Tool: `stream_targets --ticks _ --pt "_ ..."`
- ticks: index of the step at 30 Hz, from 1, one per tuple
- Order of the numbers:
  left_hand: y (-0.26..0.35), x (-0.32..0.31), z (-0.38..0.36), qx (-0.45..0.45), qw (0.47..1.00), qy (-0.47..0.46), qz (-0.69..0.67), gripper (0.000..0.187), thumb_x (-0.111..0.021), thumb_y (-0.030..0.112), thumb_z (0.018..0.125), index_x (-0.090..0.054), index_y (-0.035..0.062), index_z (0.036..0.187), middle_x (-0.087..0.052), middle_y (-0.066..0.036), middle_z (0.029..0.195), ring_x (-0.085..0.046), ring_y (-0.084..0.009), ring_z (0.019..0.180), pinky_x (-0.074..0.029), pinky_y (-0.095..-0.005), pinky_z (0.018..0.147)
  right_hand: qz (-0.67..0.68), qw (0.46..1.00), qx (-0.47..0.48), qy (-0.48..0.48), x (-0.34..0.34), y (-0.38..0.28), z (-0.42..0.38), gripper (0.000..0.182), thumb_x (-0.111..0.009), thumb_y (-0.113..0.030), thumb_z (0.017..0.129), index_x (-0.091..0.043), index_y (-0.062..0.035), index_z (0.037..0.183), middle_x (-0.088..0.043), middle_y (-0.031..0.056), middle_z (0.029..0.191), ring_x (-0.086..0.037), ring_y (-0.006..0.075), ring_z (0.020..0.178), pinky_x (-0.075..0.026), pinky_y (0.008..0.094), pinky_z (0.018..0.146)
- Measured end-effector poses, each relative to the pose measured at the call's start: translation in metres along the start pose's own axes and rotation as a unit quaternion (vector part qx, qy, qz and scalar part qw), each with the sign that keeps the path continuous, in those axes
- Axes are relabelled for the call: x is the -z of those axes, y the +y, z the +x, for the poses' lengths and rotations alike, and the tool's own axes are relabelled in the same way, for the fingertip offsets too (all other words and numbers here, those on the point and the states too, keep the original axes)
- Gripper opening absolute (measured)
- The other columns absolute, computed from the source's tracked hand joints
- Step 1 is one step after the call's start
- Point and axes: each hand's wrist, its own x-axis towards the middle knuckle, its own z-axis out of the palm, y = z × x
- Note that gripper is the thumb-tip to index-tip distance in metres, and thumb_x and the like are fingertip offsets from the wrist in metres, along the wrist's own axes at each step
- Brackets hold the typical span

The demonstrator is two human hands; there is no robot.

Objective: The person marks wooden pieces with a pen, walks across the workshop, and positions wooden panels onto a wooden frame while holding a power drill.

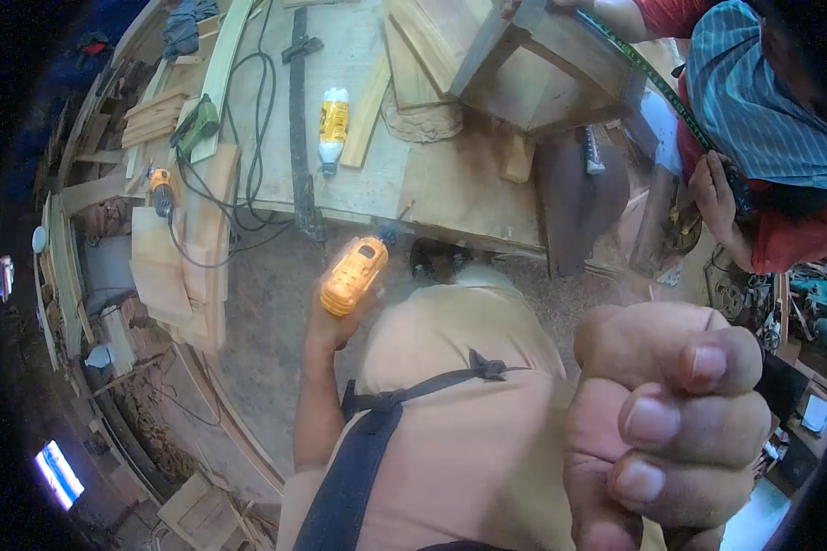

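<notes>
My left hand (pixel 334 321) is wrapped round a yellow cordless drill (pixel 354 274), whose dark chuck and thin bit point up toward the near edge of the workbench (pixel 368 207). Close to the camera at the lower right is my right hand (pixel 675 418), its fingers curled into the palm. What the curled fingers hold, if anything, is hidden. Above the drill, a bottle with a yellow label (pixel 334 129) lies on the bench.
A co-worker (pixel 763 119) at the upper right holds a green tape measure (pixel 657 83) along a wooden frame (pixel 551 73). Boards, a dark metal bar (pixel 301 138), a green power tool (pixel 196 129), another yellow tool (pixel 162 191) and looped cables lie to the left.
</notes>
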Motion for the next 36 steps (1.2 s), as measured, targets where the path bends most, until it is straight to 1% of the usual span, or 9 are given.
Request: stream_targets --ticks 1,6,9,14,20,24,28,30,36 --pt "-0.003 -0.001 -0.002 0.013 1.0 -0.004 0.006 0.071 -0.082 0.009 0.079 -0.052 -0.0025 0.142 -0.065 -0.015 0.134 -0.062 -0.0203 0.121 -0.047 -0.0339 0.105 0.009 0.999 0.035 -0.02 0.009 0.009 0.006 0.036 -0.052 -0.039 0.104 -0.061 -0.0036 0.102 -0.065 0.0106 0.094 -0.065 0.0299 0.09 -0.059 0.0483 0.078" --pt "-0.01 -0.004 -0.005 0.061 0.998 -0.004 -0.014 0.071 -0.082 0.009 0.078 -0.052 -0.0025 0.142 -0.062 -0.015 0.138 -0.06 -0.0207 0.125 -0.045 -0.0343 0.107 -0.095 0.967 -0.237 -0.003 0.007 -0.05 0.015 0.034 -0.051 -0.036 0.104 -0.06 -0.004 0.097 -0.065 0.0131 0.091 -0.065 0.0334 0.09 -0.059 0.0463 0.075" --pt "-0.009 -0.008 -0.004 0.081 0.997 -0.01 0.016 0.071 -0.082 0.008 0.078 -0.053 -0.0019 0.142 -0.059 -0.016 0.143 -0.057 -0.0225 0.129 -0.043 -0.0354 0.11 -0.114 0.948 -0.298 -0.007 0.011 -0.062 0.012 0.035 -0.049 -0.036 0.103 -0.06 -0.0032 0.096 -0.066 0.0155 0.089 -0.065 0.0365 0.089 -0.059 0.045 0.072" --pt "-0.011 -0.011 -0.005 0.072 0.997 -0.004 0.03 0.072 -0.083 0.006 0.077 -0.053 -0.0009 0.142 -0.056 -0.017 0.145 -0.055 -0.0252 0.133 -0.042 -0.0371 0.112 0.004 0.993 -0.081 -0.081 0.04 -0.013 -0.009 0.036 -0.047 -0.035 0.103 -0.06 -0.002 0.097 -0.067 0.0174 0.088 -0.065 0.0379 0.089 -0.059 0.0453 0.07" --pt "0.001 -0.016 -0.006 0.062 0.998 0.009 -0.018 0.071 -0.081 0.004 0.078 -0.052 -0.002 0.142 -0.06 -0.015 0.141 -0.058 -0.0229 0.127 -0.045 -0.035 0.108 -0.007 0.995 -0.095 -0.021 0.032 -0.02 -0.006 0.035 -0.049 -0.04 0.102 -0.056 -0.0117 0.121 -0.067 0.0121 0.088 -0.067 0.0304 0.085 -0.061 0.0473 0.076" --pt "0.006 -0.016 -0.007 0.069 0.998 -0.001 0.008 0.072 -0.081 0.005 0.078 -0.05 -0.0028 0.143 -0.062 -0.015 0.137 -0.059 -0.0216 0.124 -0.046 -0.0342 0.106 -0.095 0.993 -0.051 -0.04 0.035 0.003 -0.028 0.028 -0.058 -0.038 0.1 -0.057 -0.0119 0.11 -0.065 0.0065 0.085 -0.065 0.0243 0.075 -0.06 0.0443 0.073" --pt "0.006 -0.018 -0.007 0.049 0.998 0.008 0.024 0.072 -0.081 0.006 0.079 -0.05 -0.0028 0.143 -0.062 -0.016 0.137 -0.059 -0.0222 0.125 -0.045 -0.0352 0.107 -0.122 0.985 -0.03 -0.116 0.052 0.033 -0.05 0.026 -0.072 -0.018 0.091 -0.058 -0.0077 0.111 -0.067 0.0084 0.083 -0.068 0.0258 0.073 -0.062 0.0458 0.074" --pt "-0.004 -0.02 -0.006 0.042 0.998 0.025 0.03 0.065 -0.085 0.01 0.079 -0.057 0.0005 0.137 -0.068 -0.009 0.122 -0.063 -0.0167 0.106 -0.05 -0.0323 0.095 -0.126 0.979 -0.064 -0.145 0.056 0.038 -0.061 0.027 -0.077 -0.004 0.082 -0.063 -0.0025 0.106 -0.068 0.0085 0.082 -0.069 0.0248 0.074 -0.061 0.0447 0.077" --pt "0.006 -0.021 -0.007 0.031 0.999 0.032 0.023 0.068 -0.086 0.012 0.08 -0.056 0.0032 0.14 -0.069 -0.009 0.123 -0.065 -0.0163 0.106 -0.051 -0.0325 0.094 -0.25 0.952 -0.087 -0.152 0.085 0.061 -0.106 0.031 -0.08 -0.001 0.08 -0.063 -0.0006 0.105 -0.068 0.0098 0.08 -0.067 0.0258 0.069 -0.06 0.0404 0.07"
